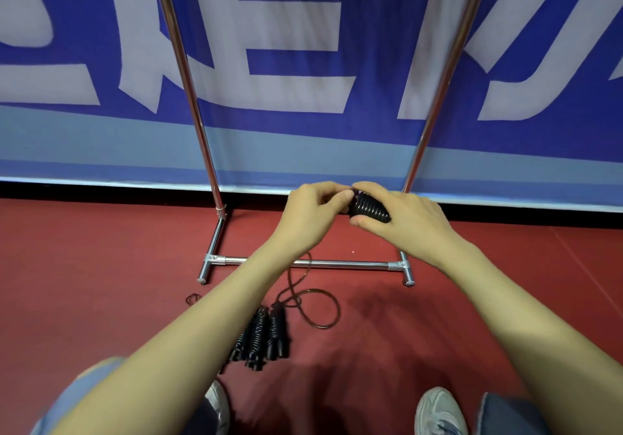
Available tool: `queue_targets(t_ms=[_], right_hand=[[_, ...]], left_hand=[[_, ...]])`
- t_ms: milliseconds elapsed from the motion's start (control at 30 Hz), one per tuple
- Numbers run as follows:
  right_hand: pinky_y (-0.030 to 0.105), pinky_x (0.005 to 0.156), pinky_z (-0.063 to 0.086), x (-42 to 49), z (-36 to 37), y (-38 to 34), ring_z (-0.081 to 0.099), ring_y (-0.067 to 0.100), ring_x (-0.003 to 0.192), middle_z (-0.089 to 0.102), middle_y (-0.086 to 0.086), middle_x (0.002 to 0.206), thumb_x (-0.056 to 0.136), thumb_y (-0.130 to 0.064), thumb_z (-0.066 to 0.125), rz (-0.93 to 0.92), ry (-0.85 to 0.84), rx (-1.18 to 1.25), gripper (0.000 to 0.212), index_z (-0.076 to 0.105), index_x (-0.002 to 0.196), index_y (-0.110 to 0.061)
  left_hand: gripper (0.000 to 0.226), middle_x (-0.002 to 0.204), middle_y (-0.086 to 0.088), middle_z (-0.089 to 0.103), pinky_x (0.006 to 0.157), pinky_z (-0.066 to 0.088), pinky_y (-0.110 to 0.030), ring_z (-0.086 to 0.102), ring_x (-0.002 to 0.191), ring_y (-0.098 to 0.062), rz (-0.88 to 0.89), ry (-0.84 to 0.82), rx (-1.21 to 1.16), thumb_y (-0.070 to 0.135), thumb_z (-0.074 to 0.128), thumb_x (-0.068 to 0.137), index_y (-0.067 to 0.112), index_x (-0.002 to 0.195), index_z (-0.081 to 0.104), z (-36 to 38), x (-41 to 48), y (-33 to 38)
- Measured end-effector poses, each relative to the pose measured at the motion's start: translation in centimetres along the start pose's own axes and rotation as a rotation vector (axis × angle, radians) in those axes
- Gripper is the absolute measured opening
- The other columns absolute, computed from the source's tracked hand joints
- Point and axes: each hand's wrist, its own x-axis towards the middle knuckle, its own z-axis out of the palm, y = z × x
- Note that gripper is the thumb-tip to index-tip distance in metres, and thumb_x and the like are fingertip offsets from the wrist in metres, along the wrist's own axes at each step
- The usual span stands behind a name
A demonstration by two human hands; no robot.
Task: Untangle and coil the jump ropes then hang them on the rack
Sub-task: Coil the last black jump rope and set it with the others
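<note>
Red floor (pixel 101 266), rack (pixel 188 74) ahead: my left hand (pixel 306 212) and right hand (pixel 404 222) are clasping a rope handle (pixel 369 208), coiling; the loose cord (pixel 323 310) below likely needs gathering next.

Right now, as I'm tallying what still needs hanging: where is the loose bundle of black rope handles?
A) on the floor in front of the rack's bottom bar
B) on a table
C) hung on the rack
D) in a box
A: the handle bundle lies on the red floor just this side of the rack's bottom bar, its cord looped beside it, while the left hand and right hand grip another ribbed handle.
</note>
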Motion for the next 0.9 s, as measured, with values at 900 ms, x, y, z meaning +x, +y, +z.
queue_targets(t_ms=[900], right_hand=[[0.038,0.088,0.044,0.8,-0.8,1.8,0.058,0.025,0.104,0.064,-0.005,0.112,0.089,-0.055,0.052,0.179,0.152,0.351,0.048,0.040,0.136,-0.049]], left_hand=[[0.021,0.073,0.006,0.061,0.061,0.044,-0.018,0.051,0.055,-0.004,-0.192,-0.227,-0.286,0.015,0.049,0.100,0.015,0.084,0.062,1.0,-0.6,-0.7]])
